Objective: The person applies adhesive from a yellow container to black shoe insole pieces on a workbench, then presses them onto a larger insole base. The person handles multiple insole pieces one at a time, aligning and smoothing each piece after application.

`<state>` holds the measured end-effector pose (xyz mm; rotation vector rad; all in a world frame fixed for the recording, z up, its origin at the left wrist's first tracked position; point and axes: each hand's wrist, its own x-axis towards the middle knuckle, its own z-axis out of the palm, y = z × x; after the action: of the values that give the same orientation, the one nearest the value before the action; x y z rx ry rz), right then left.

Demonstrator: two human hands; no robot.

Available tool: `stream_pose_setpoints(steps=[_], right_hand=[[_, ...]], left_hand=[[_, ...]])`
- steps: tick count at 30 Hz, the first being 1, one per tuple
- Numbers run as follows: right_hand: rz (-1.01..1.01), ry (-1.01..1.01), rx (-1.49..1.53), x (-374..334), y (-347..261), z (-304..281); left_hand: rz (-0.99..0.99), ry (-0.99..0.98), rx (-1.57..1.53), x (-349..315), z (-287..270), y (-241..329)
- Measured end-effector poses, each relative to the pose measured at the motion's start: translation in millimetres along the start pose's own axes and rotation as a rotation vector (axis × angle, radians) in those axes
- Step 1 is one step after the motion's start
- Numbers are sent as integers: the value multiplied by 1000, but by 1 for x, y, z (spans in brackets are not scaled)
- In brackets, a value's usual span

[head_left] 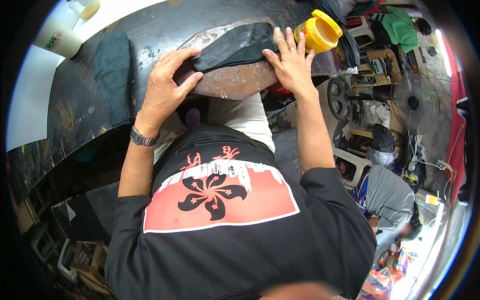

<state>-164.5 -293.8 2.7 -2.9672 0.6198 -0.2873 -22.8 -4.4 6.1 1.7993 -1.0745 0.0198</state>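
Note:
A long, curved black piece of leather-like material (240, 46) lies on a worn brown board (235, 82) at the table's near edge. Its upper face has a streaky sheen. At its left end is my left hand (170, 77), thumb and forefinger apart, their tips by its edge. My right hand (292, 62) rests with spread fingers at the right end, the thumb touching the piece. Neither hand has closed round it. Just beyond my right fingers, a yellow tub (317, 35) stands with its lid tipped back. Farther left lies a dark, folded-looking strip (112, 77).
The dark, scuffed table (70, 100) curves across the far side. A white container (57, 40) stands at far left. On the right are a standing fan (413, 102), cluttered shelves, a person in grey (390, 195) bent low, and another person in green (400, 27).

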Motion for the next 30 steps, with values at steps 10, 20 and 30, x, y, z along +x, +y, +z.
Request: stream_pose_setpoints(steps=[10, 20, 30], right_hand=[[-225, -10, -124, -21, -33, -2], [-363, -86, -6, -34, -111, 1], [-329, -119, 1329, -29, -93, -42]], left_hand=[[40, -21, 31, -3, -7, -1], [62, -44, -10, -10, -12, -13], [-22, 61, -64, -4, -4, -4]])
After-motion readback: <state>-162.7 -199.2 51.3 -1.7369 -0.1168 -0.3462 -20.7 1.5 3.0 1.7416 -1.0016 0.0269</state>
